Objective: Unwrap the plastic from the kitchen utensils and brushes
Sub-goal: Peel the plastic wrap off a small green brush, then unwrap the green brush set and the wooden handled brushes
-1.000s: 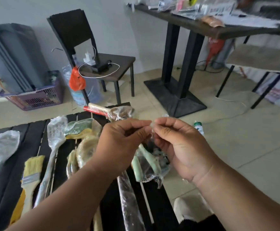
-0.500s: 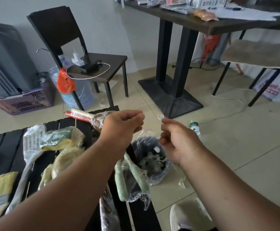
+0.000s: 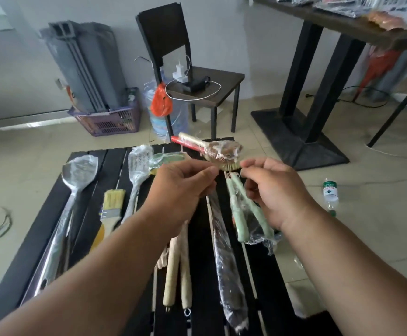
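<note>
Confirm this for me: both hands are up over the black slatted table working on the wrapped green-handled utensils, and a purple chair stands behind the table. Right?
Not quite: the chair is black, as the head view shows; purple is the basket. Otherwise right: both hands, left and right, work on the green-handled utensils over the table.

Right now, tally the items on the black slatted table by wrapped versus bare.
Wrapped: 5, namely spoon, spatula, scrub brush, dark long item, green-handled item
Bare: 3, namely paintbrush, two beige-handled brushes
Total: 8

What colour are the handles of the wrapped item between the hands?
Pale green handles, head view.
</note>
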